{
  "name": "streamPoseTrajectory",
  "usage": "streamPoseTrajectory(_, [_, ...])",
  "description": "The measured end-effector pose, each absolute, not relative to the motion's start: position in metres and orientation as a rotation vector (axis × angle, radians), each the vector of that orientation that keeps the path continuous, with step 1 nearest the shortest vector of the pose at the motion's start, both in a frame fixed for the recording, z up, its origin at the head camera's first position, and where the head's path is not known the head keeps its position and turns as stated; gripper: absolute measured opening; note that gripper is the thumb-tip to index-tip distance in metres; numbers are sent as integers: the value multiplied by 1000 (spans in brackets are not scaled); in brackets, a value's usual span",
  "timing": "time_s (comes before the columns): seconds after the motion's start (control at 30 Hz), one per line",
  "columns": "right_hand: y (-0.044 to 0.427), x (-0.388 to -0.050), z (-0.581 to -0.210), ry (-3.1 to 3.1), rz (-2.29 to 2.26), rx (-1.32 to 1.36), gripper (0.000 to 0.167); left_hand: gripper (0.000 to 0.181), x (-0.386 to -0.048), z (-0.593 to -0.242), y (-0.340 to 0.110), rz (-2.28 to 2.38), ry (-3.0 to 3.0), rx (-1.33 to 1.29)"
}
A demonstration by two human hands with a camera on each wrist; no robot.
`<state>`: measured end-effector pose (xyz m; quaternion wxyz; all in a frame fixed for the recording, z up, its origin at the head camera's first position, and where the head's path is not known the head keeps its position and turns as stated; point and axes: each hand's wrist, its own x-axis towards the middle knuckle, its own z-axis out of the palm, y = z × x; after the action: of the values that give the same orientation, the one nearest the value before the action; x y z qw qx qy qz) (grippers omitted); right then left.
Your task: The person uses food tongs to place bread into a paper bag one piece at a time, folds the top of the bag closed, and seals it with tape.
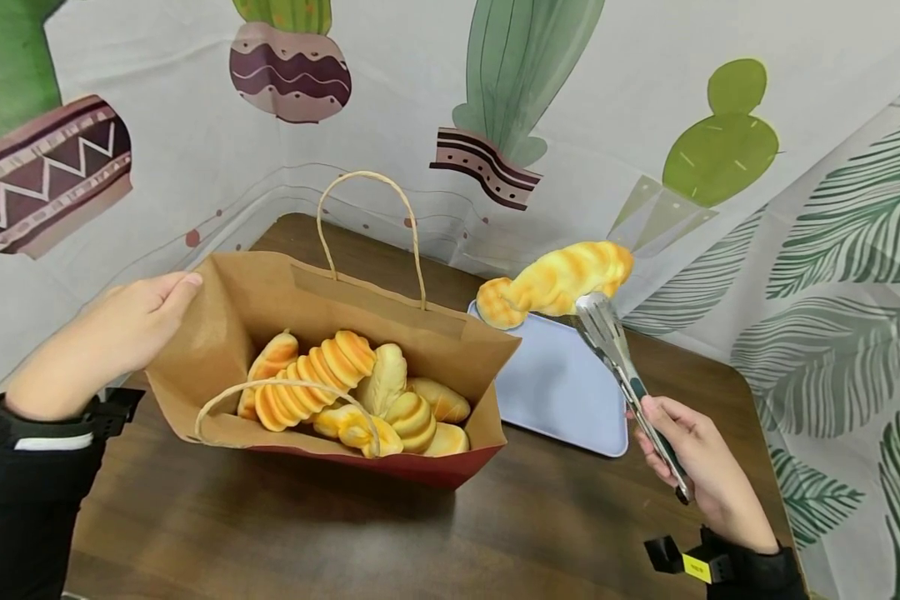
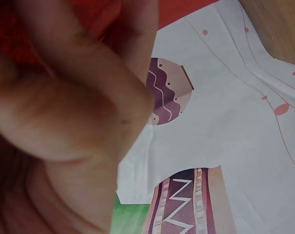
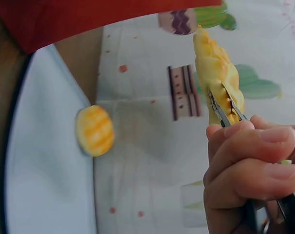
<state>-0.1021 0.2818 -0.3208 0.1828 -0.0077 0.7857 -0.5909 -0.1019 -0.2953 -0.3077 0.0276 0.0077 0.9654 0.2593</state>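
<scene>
My left hand [image 1: 137,321] pinches the left rim of a paper bag [image 1: 187,333], brown inside and red outside. Several toy-like breads [image 1: 315,379] lie in the bag, among them a ridged roll and a twisted one. My right hand [image 1: 690,454] grips metal tongs [image 1: 630,375] by their handles. Between the tong tips a long golden bread [image 1: 573,273] is held in the air above the tray's far edge. In the right wrist view the tong tips pinch this bread [image 3: 216,73] at its lower part. A blurred left hand [image 2: 74,97] fills much of the left wrist view.
A pale blue tray [image 1: 562,400] lies right of the bag on the brown wooden table [image 1: 330,533]. One small round bread [image 3: 95,130] sits on the tray's far end. The bag's two cord handles [image 1: 371,177] stand up. A cactus-print cloth [image 1: 390,108] hangs behind.
</scene>
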Motion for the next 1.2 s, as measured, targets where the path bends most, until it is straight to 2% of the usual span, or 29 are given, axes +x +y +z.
streamPoseTrajectory(0.57, [262,-73,-263,2074,-1421,-591,31,61,-104,-308,-296,811,2958,-3])
streamPoseTrajectory(0.97, [219,-56,-232,2234,-1157,-794,26,58,-102,-309,-298,808,2988,27])
streamPoseTrajectory(1.2, [193,-54,-224,2180,-1079,-748,27,60,-102,-306,-296,789,2975,16])
